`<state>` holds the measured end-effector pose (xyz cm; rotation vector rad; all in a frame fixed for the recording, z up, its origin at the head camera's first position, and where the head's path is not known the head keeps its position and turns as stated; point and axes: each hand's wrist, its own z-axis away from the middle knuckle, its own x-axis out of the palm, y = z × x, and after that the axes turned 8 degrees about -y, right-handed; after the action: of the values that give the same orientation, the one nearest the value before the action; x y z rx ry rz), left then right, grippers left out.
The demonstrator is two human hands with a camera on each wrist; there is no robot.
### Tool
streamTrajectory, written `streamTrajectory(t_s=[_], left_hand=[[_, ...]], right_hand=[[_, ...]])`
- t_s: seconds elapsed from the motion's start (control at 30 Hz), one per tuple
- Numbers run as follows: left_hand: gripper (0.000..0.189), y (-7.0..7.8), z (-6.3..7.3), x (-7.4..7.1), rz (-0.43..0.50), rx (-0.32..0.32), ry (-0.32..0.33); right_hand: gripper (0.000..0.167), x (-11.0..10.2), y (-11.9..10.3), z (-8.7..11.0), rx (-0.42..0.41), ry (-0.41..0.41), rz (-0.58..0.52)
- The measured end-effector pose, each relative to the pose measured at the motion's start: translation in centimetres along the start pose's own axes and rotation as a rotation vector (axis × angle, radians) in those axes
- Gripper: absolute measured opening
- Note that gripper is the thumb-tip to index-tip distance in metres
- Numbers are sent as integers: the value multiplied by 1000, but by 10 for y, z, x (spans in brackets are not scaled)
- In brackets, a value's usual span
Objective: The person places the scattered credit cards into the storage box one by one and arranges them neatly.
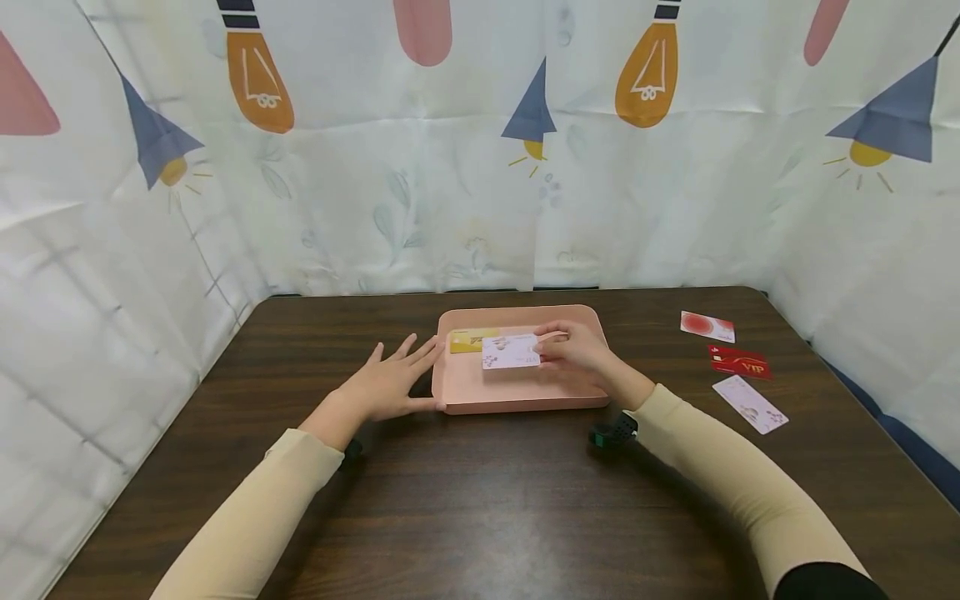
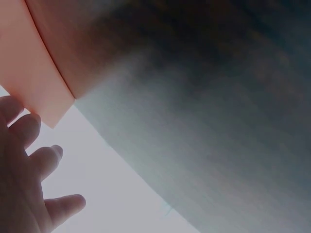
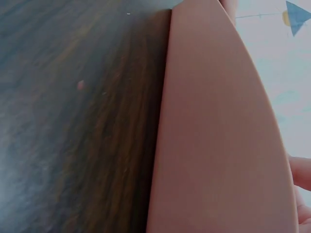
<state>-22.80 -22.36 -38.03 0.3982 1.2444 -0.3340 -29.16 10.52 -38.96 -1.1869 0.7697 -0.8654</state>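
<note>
My right hand (image 1: 573,350) pinches a white card with a floral print (image 1: 510,352) by its right end, over the pink tray (image 1: 517,402). A yellow card (image 1: 469,340) lies in the tray's left part, partly overlapped by the white card in the head view. With fingers spread, my left hand (image 1: 390,385) touches the tray's left side. In the left wrist view, the left fingers (image 2: 46,162) are extended near the tray's corner. The tray wall (image 3: 218,126) hides most of the right hand in the right wrist view.
To the right on the dark wooden table (image 1: 480,517) lie a white card with a red circle (image 1: 707,326), a red VIP card (image 1: 739,362) and a pale patterned card (image 1: 750,404). A printed curtain (image 1: 465,208) encloses the table's back and sides.
</note>
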Motion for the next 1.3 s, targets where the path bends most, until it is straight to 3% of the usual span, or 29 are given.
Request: streamTrajectory(t_s=[0.37,0.57,0.77,1.3], left_hand=[[104,0,0,0,6,-1,-4],[104,-1,-2,0,-14,2,-1],[104,-4,-2,1,-22,2,2],[103,-1,-2,1,-16,3,1]], right_hand=[[38,13,-3,-13,71,43,-5],[38,21,0,-19,101,-19,57],[37,29,1,-26,147,-20,4],[31,46,1,-37,166,5,-14]])
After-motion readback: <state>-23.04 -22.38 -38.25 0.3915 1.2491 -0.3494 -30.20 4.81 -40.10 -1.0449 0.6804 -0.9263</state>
